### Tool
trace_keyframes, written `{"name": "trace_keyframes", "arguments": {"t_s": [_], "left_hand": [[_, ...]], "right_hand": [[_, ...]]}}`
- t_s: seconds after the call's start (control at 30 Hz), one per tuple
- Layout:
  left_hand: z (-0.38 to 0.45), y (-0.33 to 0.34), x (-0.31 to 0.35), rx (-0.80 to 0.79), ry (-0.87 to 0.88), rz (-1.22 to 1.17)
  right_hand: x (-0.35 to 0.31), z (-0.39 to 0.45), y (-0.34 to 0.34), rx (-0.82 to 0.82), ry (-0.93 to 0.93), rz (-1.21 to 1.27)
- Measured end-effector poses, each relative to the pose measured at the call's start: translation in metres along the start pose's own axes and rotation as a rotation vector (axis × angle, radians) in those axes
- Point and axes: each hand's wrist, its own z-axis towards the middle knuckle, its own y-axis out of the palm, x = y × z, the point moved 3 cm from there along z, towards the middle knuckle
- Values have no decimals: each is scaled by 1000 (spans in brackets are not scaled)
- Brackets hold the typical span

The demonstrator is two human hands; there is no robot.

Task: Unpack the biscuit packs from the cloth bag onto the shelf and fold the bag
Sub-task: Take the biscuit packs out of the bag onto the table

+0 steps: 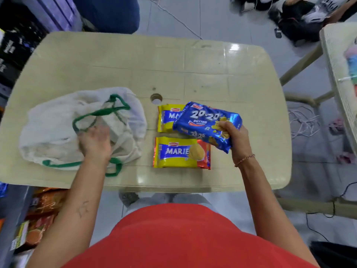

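A white cloth bag [56,120] with green handles lies crumpled on the left of the beige plastic table [116,64]. My left hand [94,142] rests on the bag near its mouth, blurred, fingers spread. My right hand [234,137] grips a blue 20-20 butter biscuit pack [202,122] by its right end, held tilted just above the table. Two yellow Marie biscuit packs lie flat: one near me [179,153], one behind it [167,118] partly covered by the blue pack.
A round hole [156,98] marks the table's middle. Packaged goods [38,215] sit on a low shelf at lower left. A second table [338,60] stands at the right. Cables lie on the tiled floor [305,122].
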Motion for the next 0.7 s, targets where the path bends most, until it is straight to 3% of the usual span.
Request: {"name": "trace_keyframes", "arguments": {"t_s": [0.03,0.1,0.3,0.4,0.53,0.7], "left_hand": [[-12,7,-21,-43,-122,-121],[-34,27,-59,-230,-169,-67],[-105,122,-127,-821,-223,521],[-117,148,-152,-827,-249,620],[-129,168,-188,-842,-201,642],[-142,176,-234,-812,1,1137]], "right_hand": [[-2,2,-12,-6,-8,24],[-5,6,-38,-42,20,49],[6,9,-78,-228,188,37],[9,14,-102,-197,206,-30],[12,29,-143,83,147,-399],[31,26,-179,247,252,-593]]}}
